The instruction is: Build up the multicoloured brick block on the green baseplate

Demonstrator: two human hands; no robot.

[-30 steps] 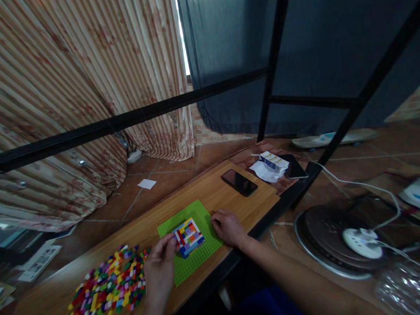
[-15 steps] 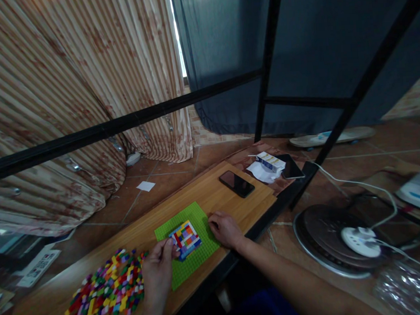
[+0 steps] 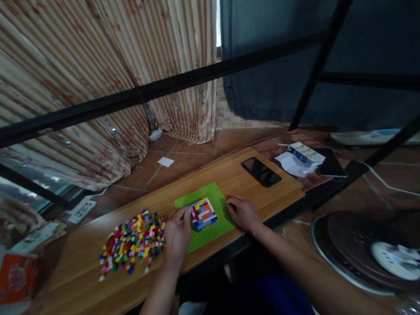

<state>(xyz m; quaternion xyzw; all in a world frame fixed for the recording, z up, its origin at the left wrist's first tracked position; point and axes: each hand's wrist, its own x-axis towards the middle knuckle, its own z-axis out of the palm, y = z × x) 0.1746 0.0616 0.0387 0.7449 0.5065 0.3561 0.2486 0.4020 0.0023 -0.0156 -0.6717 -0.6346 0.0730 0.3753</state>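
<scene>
A green studded baseplate (image 3: 205,241) lies on the wooden board, bearing a small multicoloured block of toy bricks (image 3: 204,214). At the left edge of that block is my left hand (image 3: 178,231), its thumb and fingertips pinched together; anything between them is too small to make out. My right hand (image 3: 245,213) rests with curled fingers at the baseplate's right edge, apart from the brick block, and no object shows in it. Left of my left hand spreads a pile of loose toy bricks (image 3: 134,239) in many colours.
A black phone (image 3: 261,171) lies on the wooden board (image 3: 78,282) at the right. Beyond it are a white-and-blue carton (image 3: 306,154), crumpled paper and a dark tablet (image 3: 329,162). A black metal rail (image 3: 190,77) crosses behind. A power strip (image 3: 395,258) sits on a round dark surface at lower right.
The camera view has turned left, so everything shifts right in the picture, and an orange box has come into view. Both hands keep about the same places by the baseplate.
</scene>
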